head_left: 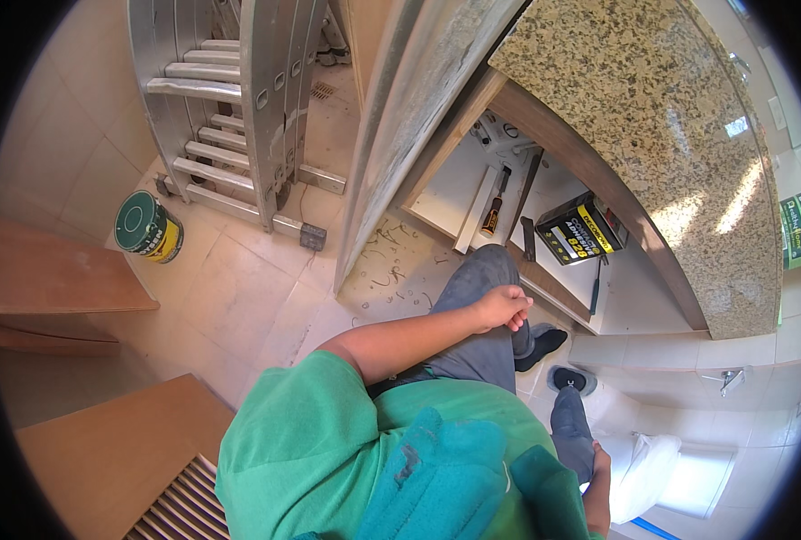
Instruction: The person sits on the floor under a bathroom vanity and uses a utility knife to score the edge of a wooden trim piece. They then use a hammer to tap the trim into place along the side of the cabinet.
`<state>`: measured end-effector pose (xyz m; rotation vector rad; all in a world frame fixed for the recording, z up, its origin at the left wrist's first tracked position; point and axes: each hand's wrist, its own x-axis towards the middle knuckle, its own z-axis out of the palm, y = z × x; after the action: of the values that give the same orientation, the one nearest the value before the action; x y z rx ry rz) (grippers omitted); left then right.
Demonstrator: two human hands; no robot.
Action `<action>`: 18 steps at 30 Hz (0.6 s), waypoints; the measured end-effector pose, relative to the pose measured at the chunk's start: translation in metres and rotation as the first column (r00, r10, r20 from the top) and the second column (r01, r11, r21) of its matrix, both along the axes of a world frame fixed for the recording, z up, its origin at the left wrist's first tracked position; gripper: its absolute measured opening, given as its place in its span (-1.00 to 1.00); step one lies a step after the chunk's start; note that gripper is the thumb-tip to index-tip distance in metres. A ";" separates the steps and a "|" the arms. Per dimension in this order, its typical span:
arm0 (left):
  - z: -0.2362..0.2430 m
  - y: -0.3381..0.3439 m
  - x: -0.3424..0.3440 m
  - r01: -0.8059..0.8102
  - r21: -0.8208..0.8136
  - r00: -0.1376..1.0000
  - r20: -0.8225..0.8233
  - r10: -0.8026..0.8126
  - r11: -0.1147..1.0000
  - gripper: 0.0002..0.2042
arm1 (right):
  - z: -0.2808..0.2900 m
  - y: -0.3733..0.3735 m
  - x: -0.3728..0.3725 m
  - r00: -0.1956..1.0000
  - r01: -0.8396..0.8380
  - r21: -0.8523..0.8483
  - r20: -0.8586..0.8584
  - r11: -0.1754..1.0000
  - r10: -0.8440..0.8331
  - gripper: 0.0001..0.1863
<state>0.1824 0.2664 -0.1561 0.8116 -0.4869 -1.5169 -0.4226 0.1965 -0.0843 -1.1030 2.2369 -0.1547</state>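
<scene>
My left hand [506, 307] is closed, its fingers curled above my left knee, and whatever lies inside them is hidden. My right hand [600, 463] rests against my right leg at the lower right, its fingers mostly out of sight. Past my left knee is an open cabinet [445, 191] under the counter. On its white base lie a chisel [491, 214] with a black and orange handle, a long dark strip [526, 189] and a thin dark-handled tool [597, 283]. A black and yellow rectangular tin [582, 229] stands beside them. Neither hand touches these.
A speckled granite countertop [634, 108] overhangs the cabinet, with a green can [798, 229] at its far right. Left stand an aluminium ladder [265, 117] and a green and yellow bucket [148, 227]. Brown boards [117, 450] and a slatted panel [184, 504] fill the lower left. Shavings [391, 270] litter the floor.
</scene>
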 end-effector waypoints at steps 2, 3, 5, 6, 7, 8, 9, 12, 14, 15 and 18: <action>0.001 0.000 0.000 0.003 -0.002 1.000 -0.002 -0.003 1.000 -0.76 | 0.001 0.001 -0.002 1.000 -0.002 0.000 0.002 1.000 0.002 -0.22; 0.002 0.000 -0.001 0.007 -0.004 1.000 -0.004 -0.007 1.000 -0.76 | 0.002 0.001 -0.007 1.000 -0.005 -0.005 0.008 1.000 0.005 -0.22; 0.002 0.000 -0.001 0.010 -0.003 1.000 -0.005 -0.010 1.000 -0.76 | 0.000 0.001 -0.011 1.000 -0.017 -0.012 0.026 1.000 0.017 -0.22; 0.002 0.000 -0.001 0.008 0.002 1.000 -0.003 -0.008 1.000 -0.76 | -0.002 -0.001 -0.011 1.000 -0.019 -0.007 0.020 1.000 0.019 -0.22; 0.001 0.000 0.000 0.006 0.006 1.000 -0.002 -0.006 1.000 -0.76 | -0.003 -0.002 -0.011 1.000 -0.020 -0.003 0.014 1.000 0.020 -0.22; 0.001 0.000 0.000 0.009 0.006 1.000 -0.006 -0.009 1.000 -0.76 | -0.004 -0.003 -0.013 1.000 -0.020 0.000 0.007 1.000 0.020 -0.22; 0.001 0.000 0.000 0.012 0.006 1.000 -0.011 -0.012 1.000 -0.77 | -0.006 -0.004 -0.014 1.000 -0.022 -0.004 -0.003 1.000 0.022 -0.21; 0.002 -0.001 -0.001 0.021 0.009 1.000 -0.018 -0.020 1.000 -0.77 | -0.007 -0.005 -0.024 0.999 -0.033 -0.020 -0.035 0.999 0.032 -0.20; 0.001 -0.001 -0.001 0.021 0.011 1.000 -0.022 -0.021 1.000 -0.77 | -0.008 -0.006 -0.026 0.997 -0.056 -0.028 -0.053 0.998 0.055 -0.20; 0.001 -0.001 0.000 0.018 0.011 1.000 -0.023 -0.018 1.000 -0.77 | -0.009 -0.007 -0.024 0.997 -0.050 -0.021 -0.055 0.999 0.049 -0.20; 0.001 -0.001 0.001 0.018 0.018 1.000 -0.023 -0.018 1.000 -0.77 | -0.009 -0.006 -0.022 0.998 -0.037 -0.013 -0.059 0.999 0.036 -0.20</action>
<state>0.1830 0.2658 -0.1553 0.8047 -0.4653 -1.5474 -0.4442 0.1903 -0.0935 -1.1692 2.2693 -0.1246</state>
